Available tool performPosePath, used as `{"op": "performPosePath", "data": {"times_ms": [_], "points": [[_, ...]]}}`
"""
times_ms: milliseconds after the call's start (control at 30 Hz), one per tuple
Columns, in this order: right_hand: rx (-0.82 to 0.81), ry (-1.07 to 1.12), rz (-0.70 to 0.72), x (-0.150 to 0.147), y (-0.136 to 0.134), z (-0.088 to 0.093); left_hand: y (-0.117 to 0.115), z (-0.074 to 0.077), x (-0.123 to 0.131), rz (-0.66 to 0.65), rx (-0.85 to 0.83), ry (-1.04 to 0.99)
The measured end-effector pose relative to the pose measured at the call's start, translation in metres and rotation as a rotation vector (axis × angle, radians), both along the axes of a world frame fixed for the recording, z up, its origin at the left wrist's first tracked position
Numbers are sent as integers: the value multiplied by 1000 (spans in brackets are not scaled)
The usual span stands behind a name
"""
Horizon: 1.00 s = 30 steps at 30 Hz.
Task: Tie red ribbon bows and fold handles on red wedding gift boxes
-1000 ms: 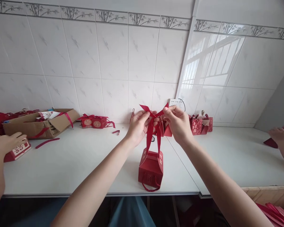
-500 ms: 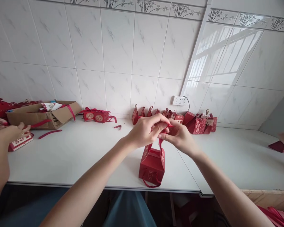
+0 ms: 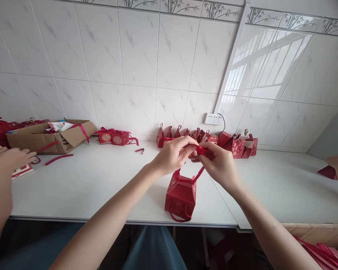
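A small red gift box (image 3: 180,200) stands near the table's front edge, with a twisted cord handle hanging down its near side. From its top a red ribbon (image 3: 198,175) runs up on both sides into my hands. My left hand (image 3: 175,154) pinches the ribbon between thumb and fingers. Close beside it on the right, my right hand (image 3: 218,159) is closed on the same ribbon, which is bunched between the two hands. Exactly how the ribbon is looped there is partly hidden by my fingers.
Along the wall stand several red gift boxes (image 3: 238,147), below a power strip (image 3: 214,119). At left are an open cardboard box (image 3: 35,144), two red boxes with ribbon (image 3: 112,138) and a loose ribbon strip (image 3: 59,159). Other people's hands (image 3: 9,161) work at both sides.
My right hand has turned and moved slightly right, drawing the ribbon's right side outward on a slant. The ribbon is now more bunched between my fingers. The gift box stays in place.
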State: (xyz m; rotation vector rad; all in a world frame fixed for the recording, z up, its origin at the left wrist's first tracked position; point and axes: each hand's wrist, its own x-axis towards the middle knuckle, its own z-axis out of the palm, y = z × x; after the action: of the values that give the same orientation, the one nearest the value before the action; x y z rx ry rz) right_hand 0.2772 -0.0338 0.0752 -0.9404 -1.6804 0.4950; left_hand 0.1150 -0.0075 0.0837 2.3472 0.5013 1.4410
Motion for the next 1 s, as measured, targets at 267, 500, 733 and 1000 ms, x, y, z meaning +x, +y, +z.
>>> {"op": "performPosePath", "data": {"times_ms": [267,500,733,1000], "points": [[-318,481,253,5,7,-5,1,-5,5,-60,-121,-102],[-184,825,-18,27,-2,-31,6,-30,5,-34,-400,-668],[-187,851,-444,65,-30,-81,25,-81,-33,299,-642,-914],[-364,358,-753,84,-73,-111,38,-123,-80,594,-788,-602]]}}
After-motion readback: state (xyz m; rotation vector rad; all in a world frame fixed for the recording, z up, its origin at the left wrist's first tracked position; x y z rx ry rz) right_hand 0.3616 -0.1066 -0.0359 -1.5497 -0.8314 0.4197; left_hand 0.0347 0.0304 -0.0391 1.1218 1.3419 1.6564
